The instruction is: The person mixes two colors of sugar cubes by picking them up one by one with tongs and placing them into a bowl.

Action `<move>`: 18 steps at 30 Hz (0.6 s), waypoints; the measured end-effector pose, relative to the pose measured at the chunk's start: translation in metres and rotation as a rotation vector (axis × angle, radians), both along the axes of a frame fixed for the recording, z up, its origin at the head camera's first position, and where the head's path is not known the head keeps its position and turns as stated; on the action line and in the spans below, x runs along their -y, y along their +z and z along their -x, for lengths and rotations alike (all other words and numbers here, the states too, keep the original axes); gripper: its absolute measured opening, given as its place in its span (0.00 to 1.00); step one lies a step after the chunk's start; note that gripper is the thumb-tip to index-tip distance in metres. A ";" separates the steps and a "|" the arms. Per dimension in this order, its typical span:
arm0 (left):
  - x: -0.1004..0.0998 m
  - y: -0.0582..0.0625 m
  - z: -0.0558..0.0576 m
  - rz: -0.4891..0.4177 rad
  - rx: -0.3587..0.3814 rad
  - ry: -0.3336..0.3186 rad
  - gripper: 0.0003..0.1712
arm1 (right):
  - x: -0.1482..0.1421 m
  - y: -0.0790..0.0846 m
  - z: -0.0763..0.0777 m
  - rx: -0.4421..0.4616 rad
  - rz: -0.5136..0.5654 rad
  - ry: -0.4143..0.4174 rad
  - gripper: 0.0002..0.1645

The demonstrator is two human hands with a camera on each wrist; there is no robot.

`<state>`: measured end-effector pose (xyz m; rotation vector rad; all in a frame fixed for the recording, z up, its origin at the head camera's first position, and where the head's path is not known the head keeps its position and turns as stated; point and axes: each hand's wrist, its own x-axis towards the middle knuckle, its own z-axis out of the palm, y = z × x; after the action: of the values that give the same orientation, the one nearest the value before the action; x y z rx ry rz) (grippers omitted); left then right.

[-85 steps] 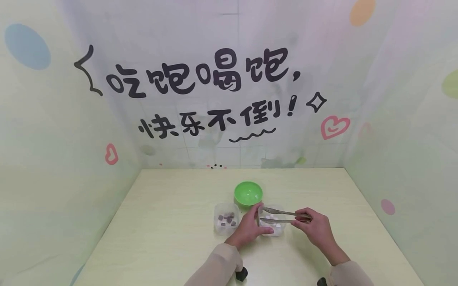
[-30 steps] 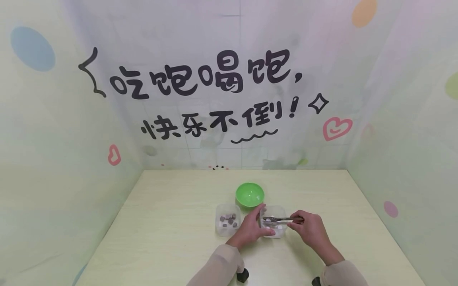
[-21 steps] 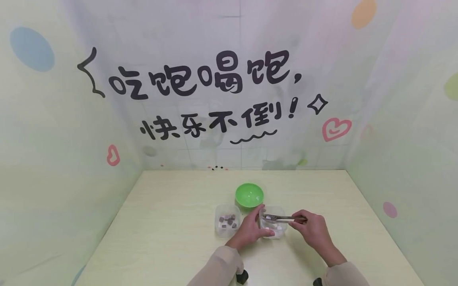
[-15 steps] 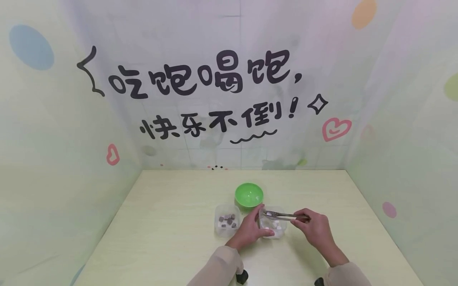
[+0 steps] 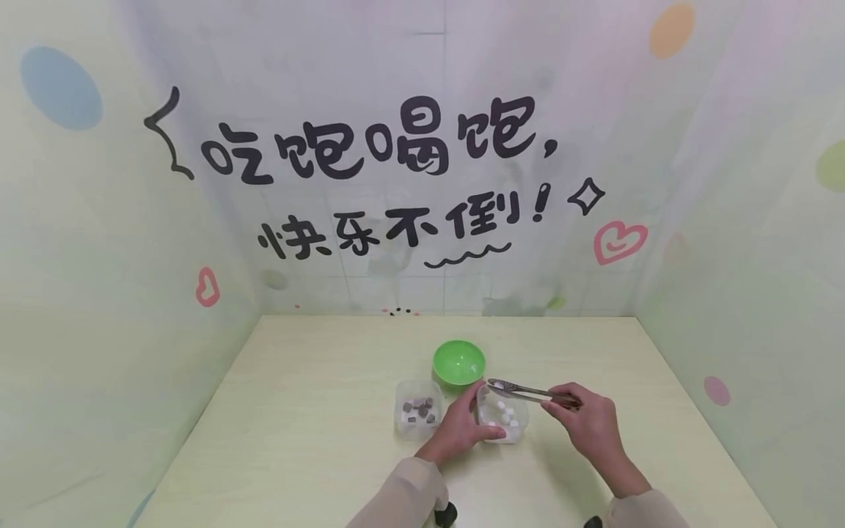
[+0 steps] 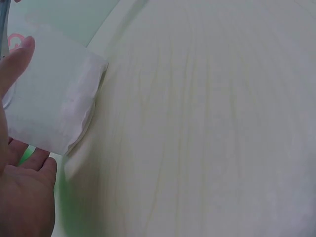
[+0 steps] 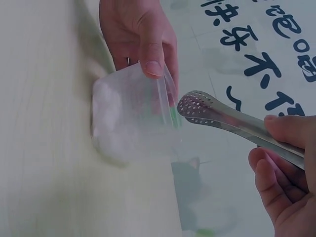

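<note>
My left hand (image 5: 458, 425) grips a clear plastic container (image 5: 518, 433), thumb on the near side and fingers round the far left; several small white pieces (image 5: 506, 414) lie inside. In the right wrist view the thumb presses near the container's rim. My right hand (image 5: 590, 419) pinches metal tongs (image 5: 528, 390), whose perforated tips (image 7: 195, 106) are nearly together above the container's far left rim. Something pale shows between the tips in the head view, but its kind is unclear. The green bowl (image 5: 458, 359) stands just beyond the tongs' tips, with a small pale piece at its right side.
A second clear plastic container (image 5: 401, 419) with several brownish-grey cubes (image 5: 422, 409) stands left of my left hand. The pale wooden table (image 5: 310, 411) meets printed cloth walls (image 5: 343, 293) at the back and both sides.
The tongs have closed from a wide spread, dipped into the white pieces, then risen toward the container's far left rim and the bowl. My left hand has kept its grip on the container.
</note>
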<state>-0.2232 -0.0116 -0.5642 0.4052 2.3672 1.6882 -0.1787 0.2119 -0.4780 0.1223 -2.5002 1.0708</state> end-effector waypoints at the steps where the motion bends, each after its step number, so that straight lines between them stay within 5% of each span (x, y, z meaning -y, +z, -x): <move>1: 0.000 0.000 0.000 -0.005 0.002 0.001 0.61 | 0.000 0.001 0.000 -0.003 0.002 0.001 0.11; 18: -0.002 -0.001 -0.005 -0.040 0.021 0.037 0.61 | 0.011 -0.001 0.014 0.009 0.092 -0.043 0.11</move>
<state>-0.2180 -0.0097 -0.5648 0.3502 2.3440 1.7493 -0.1923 0.2008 -0.4788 0.0373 -2.4448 1.1694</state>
